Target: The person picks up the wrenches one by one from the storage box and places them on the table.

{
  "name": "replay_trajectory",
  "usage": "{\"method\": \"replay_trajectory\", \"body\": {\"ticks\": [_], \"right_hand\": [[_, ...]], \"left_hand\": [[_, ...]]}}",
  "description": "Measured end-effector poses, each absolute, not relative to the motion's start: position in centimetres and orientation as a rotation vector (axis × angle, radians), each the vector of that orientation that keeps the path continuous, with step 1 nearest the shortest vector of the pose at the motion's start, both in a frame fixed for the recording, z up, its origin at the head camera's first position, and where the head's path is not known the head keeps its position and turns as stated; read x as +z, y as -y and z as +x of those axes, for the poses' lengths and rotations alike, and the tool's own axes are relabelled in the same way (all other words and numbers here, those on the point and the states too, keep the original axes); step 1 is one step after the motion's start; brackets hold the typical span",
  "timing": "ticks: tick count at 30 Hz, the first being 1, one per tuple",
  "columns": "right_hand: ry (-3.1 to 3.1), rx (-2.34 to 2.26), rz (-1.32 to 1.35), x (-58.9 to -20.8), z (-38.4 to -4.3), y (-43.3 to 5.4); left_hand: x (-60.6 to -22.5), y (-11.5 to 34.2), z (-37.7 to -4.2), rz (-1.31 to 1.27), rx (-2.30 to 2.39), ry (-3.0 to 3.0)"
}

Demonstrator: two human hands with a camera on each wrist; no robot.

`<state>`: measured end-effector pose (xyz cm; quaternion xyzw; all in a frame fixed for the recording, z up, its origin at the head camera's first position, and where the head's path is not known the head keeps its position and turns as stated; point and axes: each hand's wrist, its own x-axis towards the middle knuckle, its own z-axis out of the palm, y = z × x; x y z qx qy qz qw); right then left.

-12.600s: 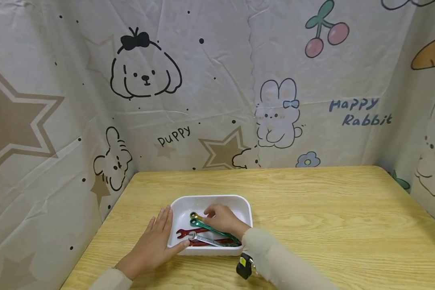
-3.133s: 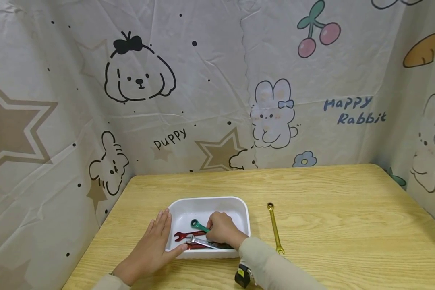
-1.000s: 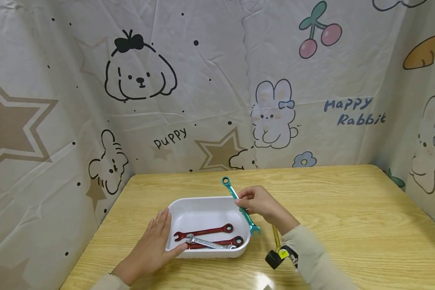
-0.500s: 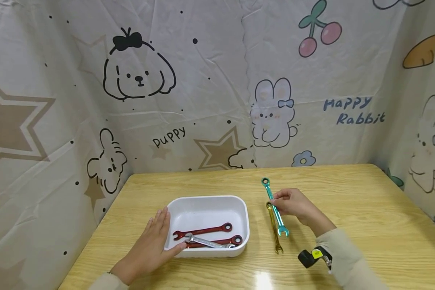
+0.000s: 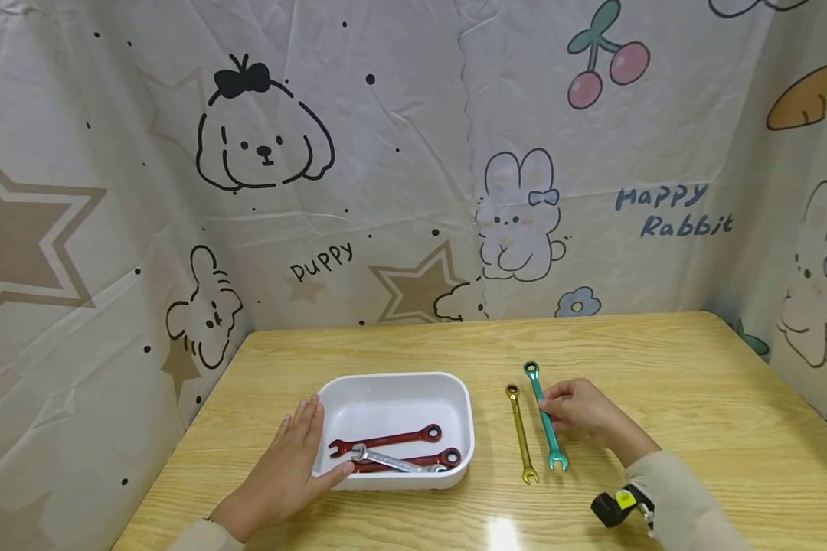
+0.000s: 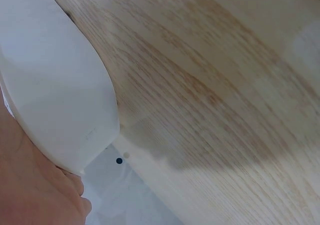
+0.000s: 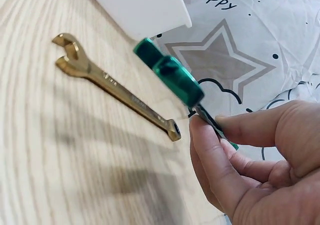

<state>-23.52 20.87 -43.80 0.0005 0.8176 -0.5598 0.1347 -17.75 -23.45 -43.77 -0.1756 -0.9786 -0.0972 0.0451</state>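
Note:
My right hand (image 5: 586,409) pinches a green ratcheting combination wrench (image 5: 547,425) by its shaft, ring end pointing away. In the right wrist view the green wrench (image 7: 182,82) is held above the table, thumb and fingertips on it. Just left of it lies a gold wrench (image 5: 521,436), roughly parallel. A white tray (image 5: 393,394) holds two red wrenches (image 5: 393,439) and a silver wrench (image 5: 394,461) lying across the front one. My left hand (image 5: 282,463) rests straight-fingered along the tray's left side, thumb over the front rim.
The wood-grain table (image 5: 620,360) ends at a printed curtain (image 5: 400,191) at the back and sides. On my right wrist sits a small black device (image 5: 612,508), close over the table.
My right hand has lifted the green wrench from the tray, carried it right past the gold wrench and lowered it. Earlier, the gold wrench left the tray too. The left hand stays put.

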Motion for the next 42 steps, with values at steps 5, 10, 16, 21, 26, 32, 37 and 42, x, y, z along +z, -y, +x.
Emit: {"method": "replay_trajectory", "body": {"ticks": [5, 10, 16, 21, 26, 32, 37, 42], "right_hand": [[-2.36, -1.601, 0.01, -44.5, -23.3, -21.2], [-2.371, -1.581, 0.023, -44.9, -23.1, -21.3], [-2.412, -1.538, 0.024, -45.2, -23.1, -21.3], [-2.423, -1.53, 0.038, -45.5, -23.0, -21.1], [-2.447, -1.517, 0.054, -45.6, -22.9, -20.8], [-2.59, -1.372, 0.007, -45.4, -22.8, -20.3], [-2.666, -1.264, -0.009, -45.2, -22.8, -19.8], [-2.71, -1.178, -0.004, -45.1, -22.8, -19.6]], "left_hand": [[-43.8, 23.5, -17.7, -0.537, -0.305, 2.985], [-43.7, 23.5, -17.7, -0.54, -0.307, 2.987], [-43.7, 23.5, -17.8, -0.535, -0.31, 2.991], [-43.8, 23.4, -17.8, -0.536, -0.305, 2.986], [-43.8, 23.5, -17.8, -0.538, -0.303, 2.979], [-43.9, 23.6, -17.8, -0.543, -0.306, 2.98], [-43.9, 23.6, -17.8, -0.544, -0.311, 2.981], [-43.7, 23.5, -17.7, -0.55, -0.312, 2.98]]}}
